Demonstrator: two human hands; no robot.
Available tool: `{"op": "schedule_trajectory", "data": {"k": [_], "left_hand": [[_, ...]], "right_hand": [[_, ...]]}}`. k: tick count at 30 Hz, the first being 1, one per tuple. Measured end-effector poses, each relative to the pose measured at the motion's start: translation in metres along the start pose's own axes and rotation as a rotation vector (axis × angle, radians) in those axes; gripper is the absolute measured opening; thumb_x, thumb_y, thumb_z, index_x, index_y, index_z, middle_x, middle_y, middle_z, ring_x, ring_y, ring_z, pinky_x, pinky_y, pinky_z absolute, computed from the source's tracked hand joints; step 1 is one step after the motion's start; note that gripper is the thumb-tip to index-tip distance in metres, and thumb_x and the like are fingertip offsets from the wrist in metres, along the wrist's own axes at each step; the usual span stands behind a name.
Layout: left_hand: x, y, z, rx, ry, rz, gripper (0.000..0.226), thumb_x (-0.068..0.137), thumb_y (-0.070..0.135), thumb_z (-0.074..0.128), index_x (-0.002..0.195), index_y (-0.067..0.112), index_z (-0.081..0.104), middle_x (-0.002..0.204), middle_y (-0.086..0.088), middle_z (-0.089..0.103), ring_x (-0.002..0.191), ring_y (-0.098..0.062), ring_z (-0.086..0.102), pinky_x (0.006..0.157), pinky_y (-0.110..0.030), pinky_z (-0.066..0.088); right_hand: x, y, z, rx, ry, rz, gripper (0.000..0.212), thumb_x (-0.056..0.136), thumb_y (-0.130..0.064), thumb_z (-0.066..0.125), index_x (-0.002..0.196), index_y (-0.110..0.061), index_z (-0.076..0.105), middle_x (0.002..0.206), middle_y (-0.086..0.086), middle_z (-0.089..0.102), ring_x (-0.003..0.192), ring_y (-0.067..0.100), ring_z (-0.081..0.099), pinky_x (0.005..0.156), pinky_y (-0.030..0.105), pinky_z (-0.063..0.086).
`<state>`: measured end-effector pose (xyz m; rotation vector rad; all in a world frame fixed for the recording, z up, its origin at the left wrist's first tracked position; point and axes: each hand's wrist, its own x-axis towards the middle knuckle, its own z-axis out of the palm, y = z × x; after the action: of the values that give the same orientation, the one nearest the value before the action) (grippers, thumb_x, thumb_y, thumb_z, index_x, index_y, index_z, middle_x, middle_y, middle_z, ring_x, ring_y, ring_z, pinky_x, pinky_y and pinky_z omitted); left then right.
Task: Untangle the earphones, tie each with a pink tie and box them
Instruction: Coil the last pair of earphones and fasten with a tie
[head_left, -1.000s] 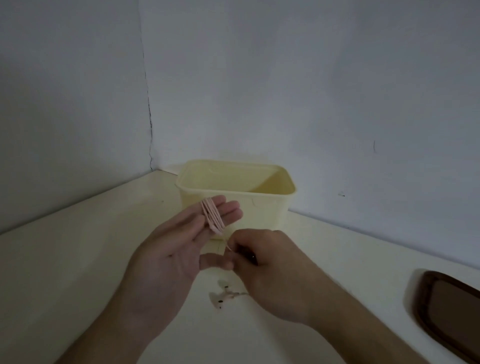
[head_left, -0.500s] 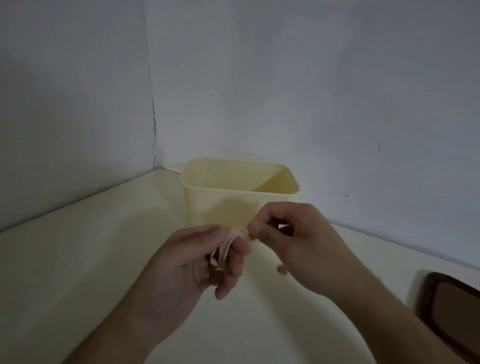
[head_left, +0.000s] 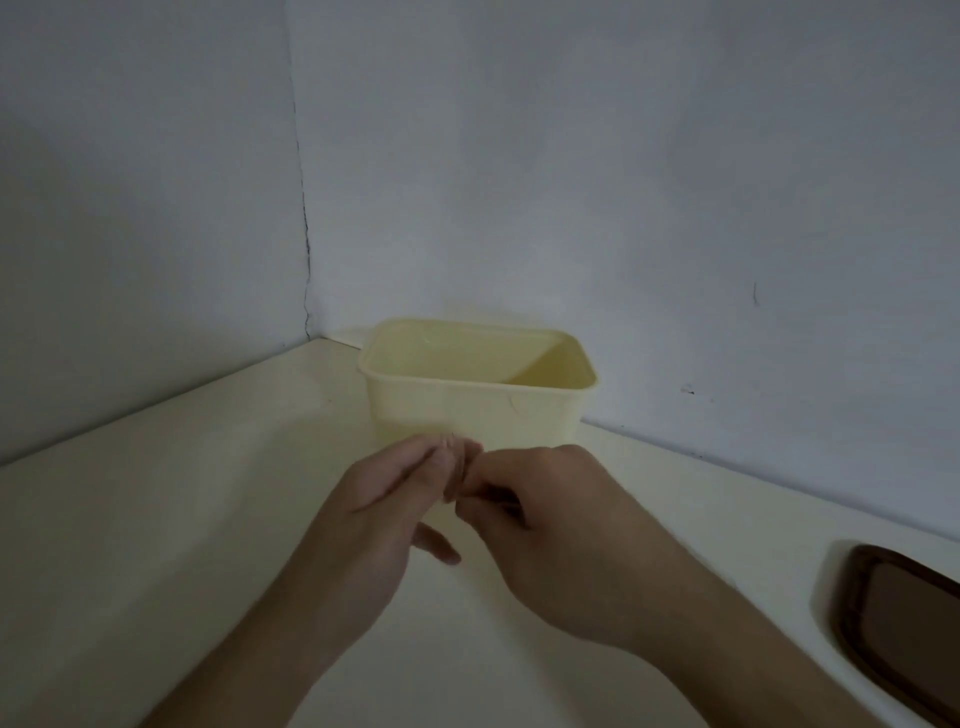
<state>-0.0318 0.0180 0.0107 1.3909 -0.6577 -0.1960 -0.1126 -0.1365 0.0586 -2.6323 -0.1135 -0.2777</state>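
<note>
Grey-white walls (head_left: 571, 156) met in a corner with a dark crack; dim light. Cream surface (head_left: 156, 519) ran along both walls. Pale yellow box (head_left: 478, 410) stood open near the corner. Dark brown lid (head_left: 904, 618) lay flat at the right edge. Left hand (head_left: 374, 519) and right hand (head_left: 561, 525) met just before the box, fingertips pinching a blurred pinkish earphone coil (head_left: 456, 470) between them
</note>
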Motion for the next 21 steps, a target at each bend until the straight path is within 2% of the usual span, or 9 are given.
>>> {"op": "schedule_trajectory", "data": {"k": [2,4,6,8,11,14,17,21], "left_hand": [[-0.002,-0.001,0.004,0.025,-0.054,-0.014,0.038,0.097,0.032,0.051,0.088,0.004,0.075,0.078,-0.006,0.068,0.076,-0.016,0.066,0.057,-0.041,0.056],[-0.004,0.0,0.005,-0.037,-0.077,-0.046,0.043,0.096,0.034,0.05,0.078,0.002,0.071,0.07,-0.008,0.063,0.067,-0.02,0.062,0.052,-0.038,0.049],[-0.004,0.0,0.005,-0.129,-0.106,-0.084,0.042,0.097,0.036,0.051,0.079,0.003,0.071,0.069,-0.014,0.061,0.063,-0.024,0.056,0.051,-0.037,0.045],[-0.004,0.0,0.003,-0.208,-0.146,-0.12,0.041,0.096,0.036,0.053,0.085,0.001,0.071,0.069,-0.016,0.056,0.06,-0.023,0.05,0.052,-0.035,0.044],[-0.003,0.001,0.002,-0.281,-0.196,-0.152,0.036,0.094,0.033,0.056,0.091,0.0,0.07,0.07,-0.016,0.053,0.058,-0.02,0.048,0.052,-0.034,0.044],[-0.002,0.002,0.0,-0.249,-0.174,-0.142,0.031,0.093,0.029,0.056,0.084,0.003,0.07,0.069,-0.015,0.054,0.059,-0.02,0.049,0.051,-0.034,0.042],[-0.002,0.002,0.0,-0.183,-0.121,-0.158,0.032,0.091,0.03,0.057,0.074,0.006,0.068,0.066,-0.013,0.053,0.057,-0.021,0.046,0.052,-0.034,0.042],[0.0,0.001,0.004,-0.116,-0.035,-0.249,0.037,0.099,0.025,0.061,0.066,0.008,0.064,0.057,-0.009,0.045,0.053,-0.021,0.038,0.051,-0.034,0.043]], "right_hand": [[-0.001,-0.001,-0.005,0.065,0.048,0.013,0.019,0.103,-0.027,0.062,0.088,-0.029,0.073,0.076,-0.016,0.071,0.072,-0.001,0.064,0.063,0.015,0.048],[0.0,0.001,-0.006,0.108,0.112,-0.002,0.019,0.099,-0.024,0.067,0.082,-0.028,0.072,0.075,-0.015,0.073,0.076,-0.001,0.066,0.066,0.014,0.048],[0.001,0.006,-0.003,0.154,0.193,-0.014,0.015,0.096,-0.024,0.072,0.083,-0.03,0.068,0.079,-0.013,0.072,0.082,0.005,0.066,0.069,0.018,0.049],[0.003,0.01,0.001,0.232,0.228,-0.006,0.011,0.096,-0.026,0.072,0.087,-0.031,0.067,0.085,-0.011,0.071,0.088,0.007,0.066,0.078,0.028,0.054],[0.004,0.011,0.002,0.352,0.118,0.024,0.01,0.103,-0.025,0.063,0.097,-0.029,0.07,0.082,-0.01,0.077,0.092,0.009,0.07,0.089,0.037,0.055],[0.005,0.009,0.002,0.359,0.112,0.023,0.013,0.104,-0.026,0.062,0.095,-0.029,0.07,0.08,-0.011,0.078,0.091,0.009,0.072,0.088,0.043,0.058],[0.005,0.006,0.004,0.354,0.106,0.032,0.012,0.103,-0.024,0.064,0.092,-0.027,0.067,0.077,-0.015,0.078,0.087,0.006,0.071,0.084,0.038,0.059],[0.002,0.001,0.011,0.352,0.079,0.064,0.01,0.104,-0.021,0.062,0.094,-0.021,0.061,0.075,-0.017,0.078,0.079,-0.003,0.072,0.07,0.018,0.053]]}}
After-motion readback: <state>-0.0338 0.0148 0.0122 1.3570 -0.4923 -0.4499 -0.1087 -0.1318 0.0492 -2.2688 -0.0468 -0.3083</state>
